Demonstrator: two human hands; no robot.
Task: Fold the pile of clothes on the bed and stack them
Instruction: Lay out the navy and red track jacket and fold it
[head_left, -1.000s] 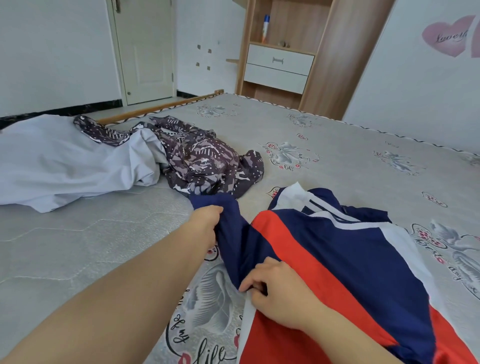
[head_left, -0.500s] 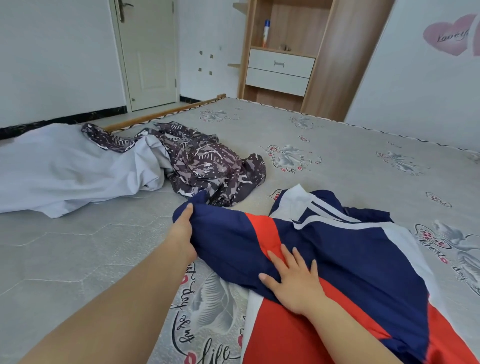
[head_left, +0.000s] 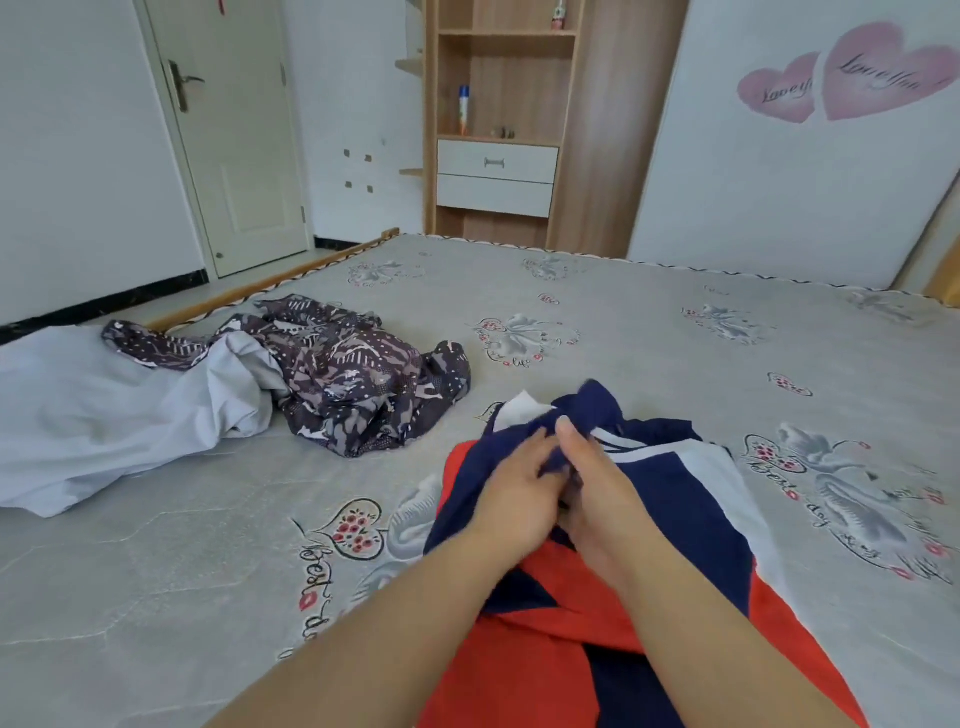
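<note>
A navy, red and white garment (head_left: 680, 514) lies on the bed in front of me. My left hand (head_left: 511, 493) and my right hand (head_left: 597, 483) meet over its middle, both gripping a bunched navy fold of it, likely a sleeve, lifted slightly off the rest. Farther left on the mattress lie a crumpled dark patterned garment (head_left: 353, 379) and a pale white garment (head_left: 104, 415), touching each other.
The grey printed mattress (head_left: 649, 332) stretches wide to the right and far side. A wooden bed rail (head_left: 270, 283) runs along the left edge. A wooden shelf unit with drawers (head_left: 496, 176) and a door (head_left: 234, 140) stand beyond.
My left hand carried the navy sleeve from the left across onto the garment's middle. My right hand, flat on the cloth before, now grips the same fold. The view tilted up.
</note>
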